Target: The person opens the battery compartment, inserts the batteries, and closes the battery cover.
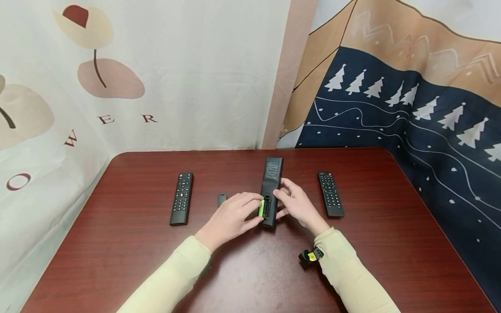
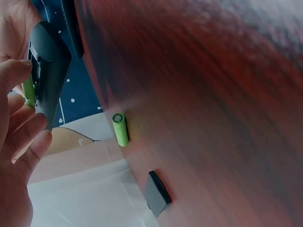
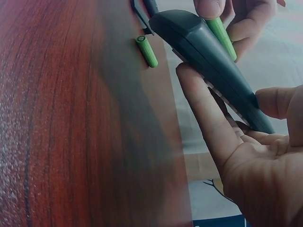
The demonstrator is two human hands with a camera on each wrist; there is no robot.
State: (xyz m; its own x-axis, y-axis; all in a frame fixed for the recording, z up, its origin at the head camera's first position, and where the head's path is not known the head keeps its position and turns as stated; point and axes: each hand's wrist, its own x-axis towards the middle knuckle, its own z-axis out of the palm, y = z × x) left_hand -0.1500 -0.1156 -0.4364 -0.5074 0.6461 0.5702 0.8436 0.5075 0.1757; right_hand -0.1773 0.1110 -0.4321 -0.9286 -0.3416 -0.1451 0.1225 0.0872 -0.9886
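Observation:
My right hand (image 1: 298, 205) grips a black remote control (image 1: 273, 174), back side up, above the table. Its battery compartment (image 1: 267, 208) is uncovered at the near end. From the left, my left hand (image 1: 234, 216) pinches a green battery (image 1: 261, 208) at the compartment's side edge. The left wrist view shows this battery (image 2: 29, 92) slanting out of the remote, between thumb and fingers. A second green battery (image 2: 120, 130) lies on the table, hidden behind the left hand in the head view. Close to it is a small dark battery cover (image 2: 157, 194).
One black remote (image 1: 182, 199) lies buttons up at the left of the brown table (image 1: 137, 243), another remote (image 1: 331, 194) at the right. Printed cloths (image 1: 207, 78) hang behind the table. A black camera (image 1: 307, 257) is strapped to the right wrist.

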